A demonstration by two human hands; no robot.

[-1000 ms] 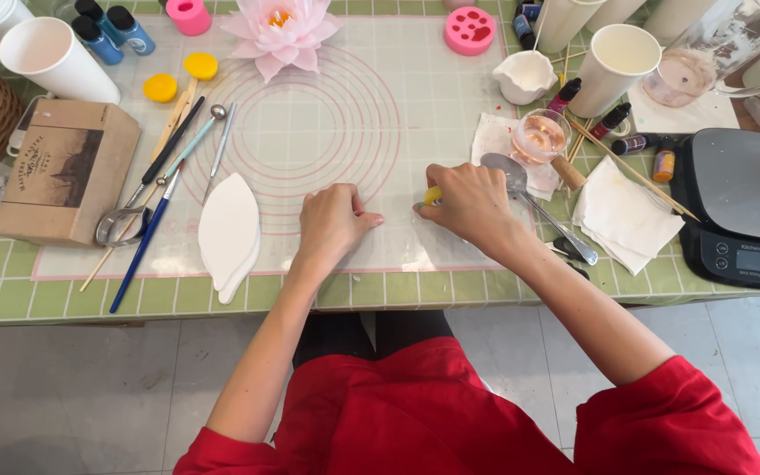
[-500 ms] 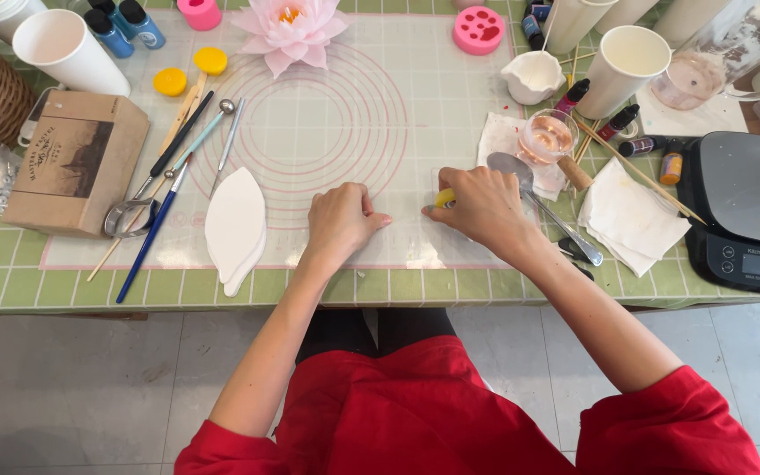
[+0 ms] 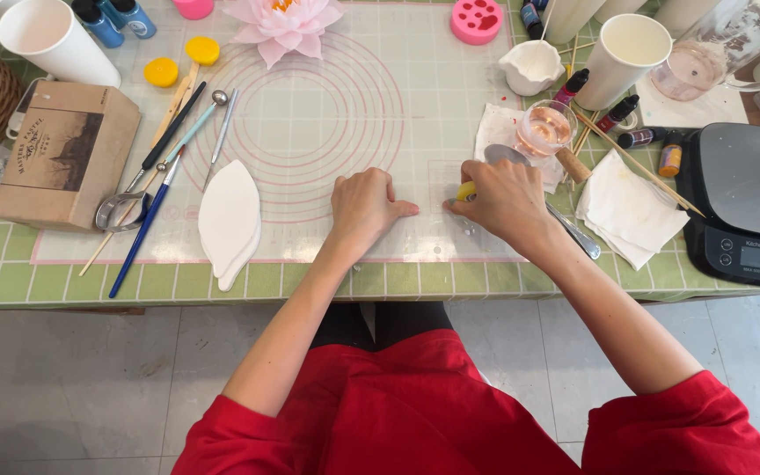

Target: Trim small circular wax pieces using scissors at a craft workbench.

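**Hands at the near edge of the mat**

Seen from the head camera, both hands rested on the translucent work mat [image 3: 310, 114] with its pink ring pattern, close to its near edge. The left hand [image 3: 364, 204] lay flat and empty, fingers together, pressing the mat just below the rings. The right hand [image 3: 505, 200] sat just beside it — the two apart, not touching — closed around a small yellow-tipped tool [image 3: 466, 191] whose tip met the mat; what lay under it I could not tell.

Left of the rings lay white leaf-shaped pieces [image 3: 230, 220] and a row of brushes and modelling tools [image 3: 169, 145]. At the mat's far edge stood a pink flower [image 3: 285, 21] — a pink mould [image 3: 476, 19] near it. Off the mat's right side were a small glass [image 3: 544, 129], white paper napkins [image 3: 628, 211] and a dark kitchen scale [image 3: 745, 207].
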